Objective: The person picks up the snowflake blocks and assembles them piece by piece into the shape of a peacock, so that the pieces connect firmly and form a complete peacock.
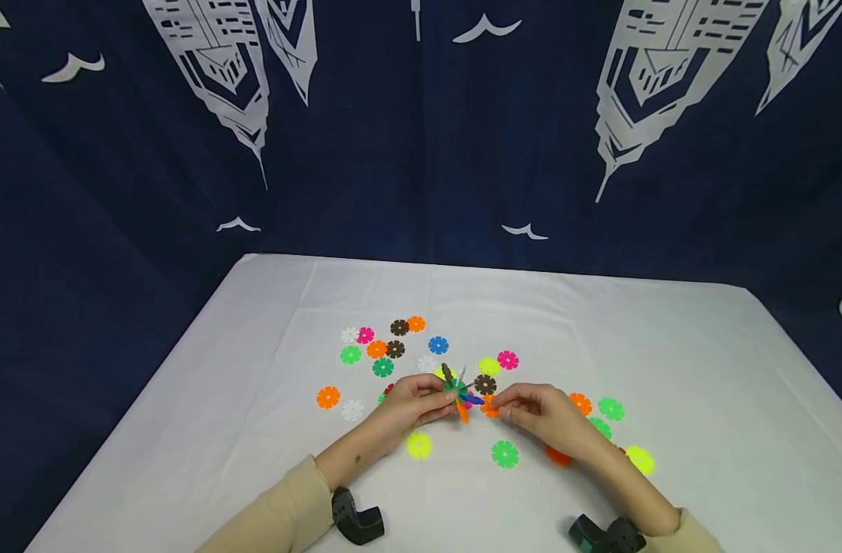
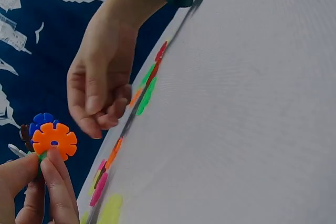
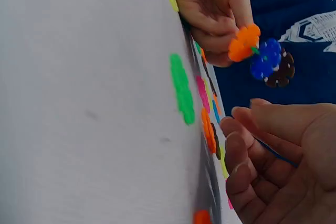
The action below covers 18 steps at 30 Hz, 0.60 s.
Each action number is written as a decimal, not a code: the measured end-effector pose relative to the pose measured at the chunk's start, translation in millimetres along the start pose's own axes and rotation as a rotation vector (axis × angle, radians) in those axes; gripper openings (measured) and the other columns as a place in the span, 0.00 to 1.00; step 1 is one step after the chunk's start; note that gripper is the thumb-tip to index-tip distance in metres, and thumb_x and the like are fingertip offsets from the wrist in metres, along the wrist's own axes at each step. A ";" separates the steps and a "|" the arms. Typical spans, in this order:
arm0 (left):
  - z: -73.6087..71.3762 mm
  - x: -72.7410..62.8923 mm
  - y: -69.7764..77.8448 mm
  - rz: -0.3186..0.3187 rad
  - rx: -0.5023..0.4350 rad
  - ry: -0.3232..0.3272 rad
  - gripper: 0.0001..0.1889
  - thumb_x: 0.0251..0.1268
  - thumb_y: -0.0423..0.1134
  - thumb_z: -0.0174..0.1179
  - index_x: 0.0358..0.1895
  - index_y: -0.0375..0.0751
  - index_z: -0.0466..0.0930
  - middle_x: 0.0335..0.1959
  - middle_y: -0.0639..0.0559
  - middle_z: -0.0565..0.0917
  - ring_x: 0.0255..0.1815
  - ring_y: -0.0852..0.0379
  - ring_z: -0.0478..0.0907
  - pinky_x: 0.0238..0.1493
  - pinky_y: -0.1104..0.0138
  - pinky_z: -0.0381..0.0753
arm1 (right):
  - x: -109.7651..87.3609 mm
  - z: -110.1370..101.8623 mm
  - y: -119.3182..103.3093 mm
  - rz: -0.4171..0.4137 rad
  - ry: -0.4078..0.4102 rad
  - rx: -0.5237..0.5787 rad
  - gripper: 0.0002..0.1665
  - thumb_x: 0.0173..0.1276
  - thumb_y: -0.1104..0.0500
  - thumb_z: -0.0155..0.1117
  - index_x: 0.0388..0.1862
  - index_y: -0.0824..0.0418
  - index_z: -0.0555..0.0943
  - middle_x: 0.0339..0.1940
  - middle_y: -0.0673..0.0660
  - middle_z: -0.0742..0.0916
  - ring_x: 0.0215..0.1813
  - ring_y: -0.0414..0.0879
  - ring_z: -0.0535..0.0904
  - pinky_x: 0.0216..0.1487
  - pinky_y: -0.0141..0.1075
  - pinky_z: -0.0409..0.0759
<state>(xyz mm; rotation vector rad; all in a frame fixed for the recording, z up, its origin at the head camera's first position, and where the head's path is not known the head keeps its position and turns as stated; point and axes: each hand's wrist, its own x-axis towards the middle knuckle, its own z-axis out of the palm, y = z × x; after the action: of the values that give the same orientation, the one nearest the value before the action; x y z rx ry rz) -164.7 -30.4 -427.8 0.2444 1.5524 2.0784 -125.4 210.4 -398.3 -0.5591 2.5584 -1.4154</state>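
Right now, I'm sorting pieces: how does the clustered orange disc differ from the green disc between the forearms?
The orange disc is clustered with a blue disc in the left hand, while the green disc lies separate. The orange disc is raised and tilted; the green disc lies flat on the table. Both are thin, round and notched.

The person wears a plain beige long fabric sleeve (image 1: 276, 507) on the left arm, creased near its hem, and a matching beige fabric sleeve (image 1: 689, 536) on the right. Beside the left hem sits a black, blocky, angled wrist device (image 1: 357, 519); a similar black, chunky wrist device (image 1: 621, 535) on the right bears a small teal-green patch (image 1: 585, 545). The left hand (image 1: 417, 403) and right hand (image 1: 548, 418) are bare.
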 end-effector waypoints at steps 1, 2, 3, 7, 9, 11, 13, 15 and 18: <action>-0.3 0.3 0.8 0.001 -0.012 -0.007 0.04 0.62 0.28 0.60 0.36 0.30 0.76 0.32 0.47 0.82 0.37 0.51 0.82 0.48 0.63 0.77 | -3.0 1.3 -0.2 -0.023 -0.027 -0.052 0.10 0.62 0.60 0.66 0.42 0.60 0.83 0.32 0.50 0.82 0.31 0.45 0.76 0.33 0.31 0.77; -0.6 0.7 1.4 0.000 -0.022 -0.014 0.04 0.62 0.28 0.59 0.37 0.30 0.75 0.32 0.46 0.82 0.37 0.51 0.82 0.48 0.63 0.77 | -5.7 2.2 -0.5 -0.050 -0.055 -0.105 0.11 0.60 0.59 0.69 0.43 0.58 0.83 0.34 0.48 0.82 0.33 0.43 0.75 0.34 0.31 0.76; -0.8 0.9 2.1 -0.001 -0.029 -0.018 0.04 0.63 0.28 0.59 0.37 0.30 0.75 0.33 0.47 0.82 0.37 0.51 0.82 0.48 0.63 0.77 | -8.2 3.0 -0.9 -0.071 -0.085 -0.154 0.13 0.58 0.58 0.71 0.43 0.55 0.82 0.36 0.46 0.81 0.35 0.42 0.75 0.37 0.31 0.75; -1.8 1.4 3.6 -0.017 -0.065 -0.024 0.04 0.63 0.28 0.58 0.38 0.31 0.74 0.33 0.46 0.81 0.37 0.51 0.82 0.49 0.63 0.76 | -13.1 3.8 -1.2 -0.137 -0.192 -0.294 0.19 0.51 0.54 0.75 0.42 0.47 0.79 0.40 0.41 0.75 0.42 0.39 0.72 0.45 0.33 0.74; -2.4 1.2 3.9 -0.024 -0.079 -0.021 0.04 0.63 0.28 0.58 0.38 0.32 0.73 0.33 0.46 0.81 0.37 0.51 0.82 0.48 0.63 0.77 | -12.8 3.8 0.9 -0.163 -0.191 -0.304 0.20 0.50 0.54 0.76 0.40 0.47 0.77 0.39 0.41 0.75 0.42 0.38 0.72 0.45 0.33 0.74; -3.0 1.0 4.4 -0.028 -0.096 -0.022 0.05 0.63 0.27 0.58 0.38 0.34 0.71 0.33 0.46 0.81 0.37 0.51 0.82 0.48 0.64 0.77 | -11.7 3.8 4.6 -0.193 -0.160 -0.292 0.19 0.50 0.54 0.77 0.37 0.48 0.75 0.35 0.41 0.74 0.37 0.38 0.71 0.40 0.31 0.74; -3.4 0.3 4.7 -0.028 -0.104 -0.021 0.06 0.63 0.28 0.58 0.38 0.35 0.70 0.34 0.45 0.81 0.38 0.51 0.82 0.47 0.65 0.78 | -10.5 4.2 9.5 -0.214 -0.114 -0.259 0.18 0.51 0.56 0.76 0.35 0.48 0.74 0.32 0.42 0.74 0.32 0.38 0.70 0.33 0.29 0.72; -3.7 -0.6 4.5 -0.031 -0.115 -0.023 0.07 0.63 0.27 0.57 0.39 0.36 0.68 0.34 0.45 0.81 0.38 0.51 0.82 0.46 0.65 0.78 | -10.0 5.3 14.5 -0.209 -0.064 -0.216 0.15 0.53 0.58 0.74 0.33 0.48 0.75 0.29 0.43 0.75 0.28 0.38 0.69 0.28 0.28 0.70; -3.4 -2.0 3.6 -0.038 -0.135 -0.029 0.08 0.64 0.27 0.57 0.39 0.35 0.66 0.35 0.44 0.80 0.38 0.51 0.82 0.46 0.66 0.78 | -10.9 7.1 19.9 -0.149 0.000 -0.143 0.10 0.57 0.60 0.71 0.32 0.49 0.78 0.25 0.43 0.76 0.25 0.37 0.68 0.24 0.28 0.68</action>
<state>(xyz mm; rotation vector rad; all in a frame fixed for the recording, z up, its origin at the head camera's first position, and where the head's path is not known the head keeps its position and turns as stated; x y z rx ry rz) -165.7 -35.0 -425.3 0.1933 1.3826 2.1297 -117.9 218.8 -419.3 -0.7864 2.6825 -1.2807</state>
